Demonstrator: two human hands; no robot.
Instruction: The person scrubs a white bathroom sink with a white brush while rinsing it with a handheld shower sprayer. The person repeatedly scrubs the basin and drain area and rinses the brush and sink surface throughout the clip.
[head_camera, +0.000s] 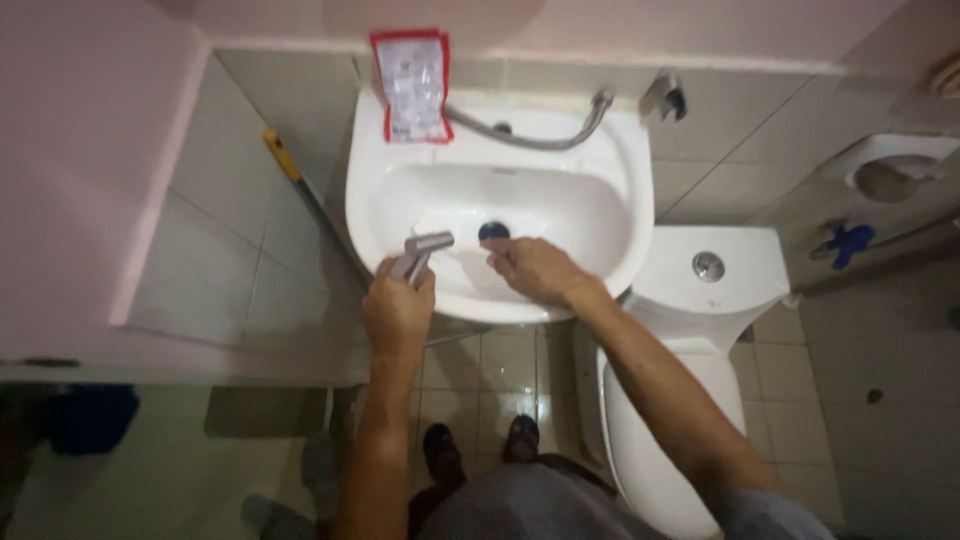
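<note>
My left hand (397, 309) grips a metal hand-held sprayer (421, 252), its nozzle pointing into the white wash basin (590, 160). Inside the bowl, my right hand (532, 268) rests palm down with its fingers near the dark drain hole (493, 231). It holds nothing that I can see. A flexible metal hose (530, 138) curves across the back ledge of the basin.
A red-edged clear packet (411, 85) lies on the basin's back left corner. A white toilet (690, 330) with a round flush button stands right of the basin. A yellow-handled tool (283, 156) leans against the left tiled wall. My feet stand on the tiled floor below.
</note>
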